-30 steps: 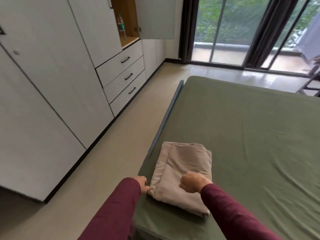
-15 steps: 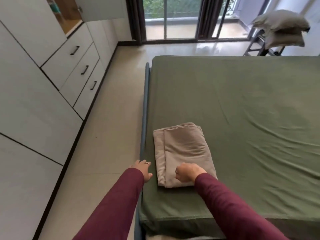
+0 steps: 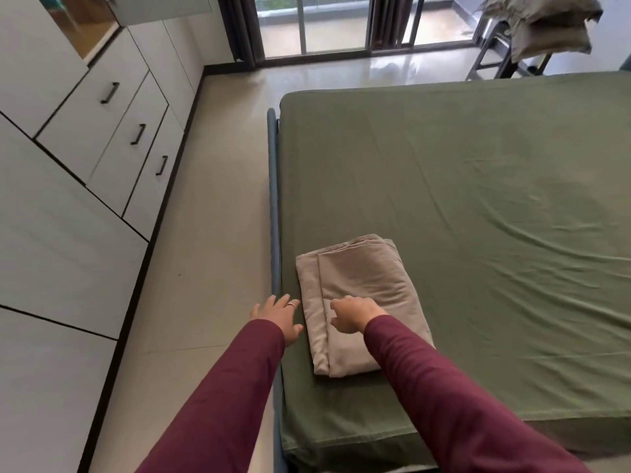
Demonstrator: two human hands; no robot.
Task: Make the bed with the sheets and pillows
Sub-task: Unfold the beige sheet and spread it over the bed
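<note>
1. Two hands in maroon sleeves are reaching out over the near left corner of the bed (image 3: 444,172), which is wearing a green fitted sheet (image 3: 495,268).
2. Lying flat on that green sheet, near the bed's left edge at about 7 o'clock of the mattress, is a folded beige sheet (image 3: 362,288).
3. Resting on the folded beige sheet's near half is the right hand (image 3: 351,314), its fingers curling downward onto the fabric; whether it is actually gripping a layer I cannot tell.
4. Hovering just beside the folded sheet's left edge, at its 9 o'clock, is the left hand (image 3: 278,315), fingers spread and relaxed, holding nothing; a ring is showing on one finger.
5. Sitting well apart at 1 o'clock, beyond the far end of the bed, are grey-beige pillows (image 3: 546,22), piled on a chair (image 3: 495,52).
6. Standing along the left wall, at 10 o'clock, are white wardrobes with three drawers (image 3: 112,131).
7. Showing at 12 o'clock are glass sliding doors (image 3: 327,25).
</note>
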